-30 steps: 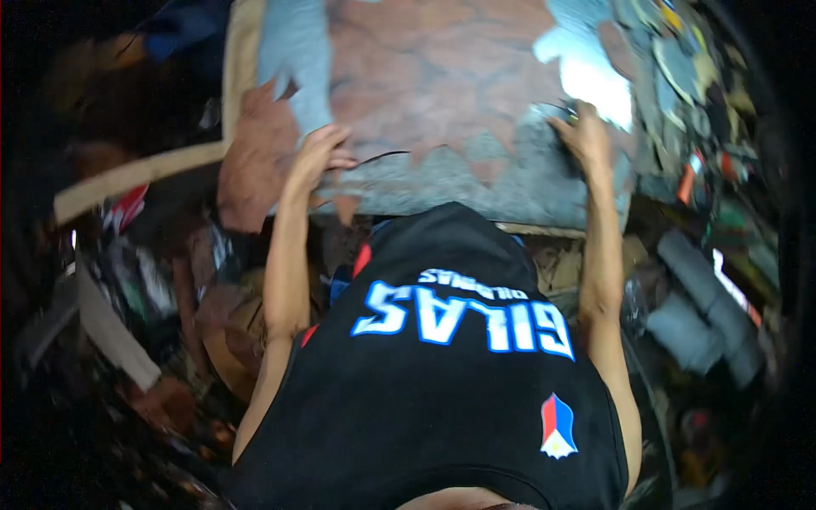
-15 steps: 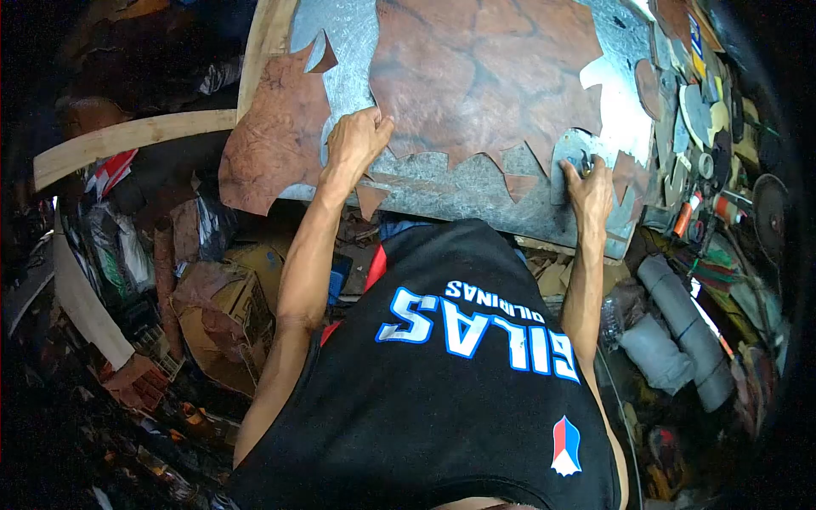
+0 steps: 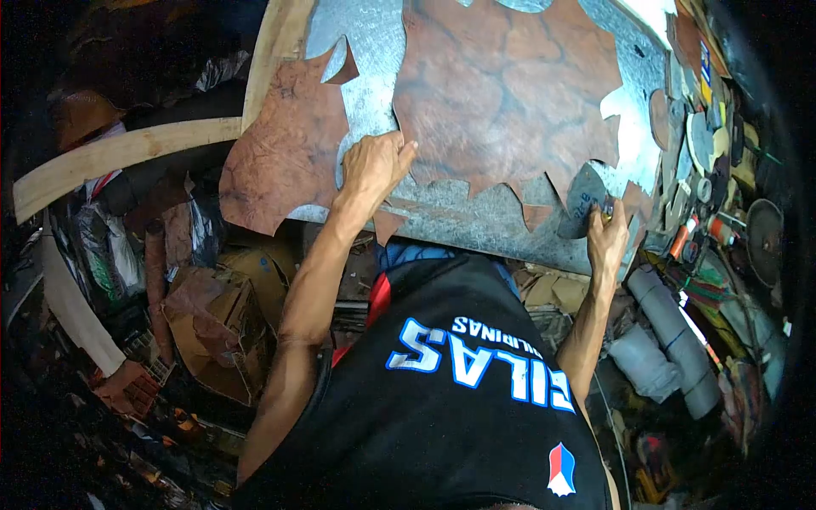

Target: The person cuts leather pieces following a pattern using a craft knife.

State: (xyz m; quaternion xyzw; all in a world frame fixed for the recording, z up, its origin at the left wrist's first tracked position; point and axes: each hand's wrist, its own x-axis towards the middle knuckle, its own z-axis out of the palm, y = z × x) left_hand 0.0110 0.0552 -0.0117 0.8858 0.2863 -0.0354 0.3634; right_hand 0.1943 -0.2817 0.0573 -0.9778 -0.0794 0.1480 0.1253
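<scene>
A large brown leather hide with dark veining and jagged cut edges lies on a grey metal-topped table. My left hand is closed at the hide's left edge, thumb and fingers pinching it. To the left, a second brown leather piece hangs partly over the table's edge. My right hand is closed around a small tool with a yellowish part, mostly hidden by the fingers. Beside those fingers is a dark grey template with handwritten marks, at the hide's lower right corner.
A small leather scrap overhangs the near table edge. Several cut shapes and templates are stacked on the right, near an orange-capped container. A grey roll leans below. Cardboard boxes and a curved wooden strip are at left.
The whole view has shifted, so the table and both hands appear lower and further right. The template now looks darker and more tilted. My left hand keeps its place at the hide's edge.
</scene>
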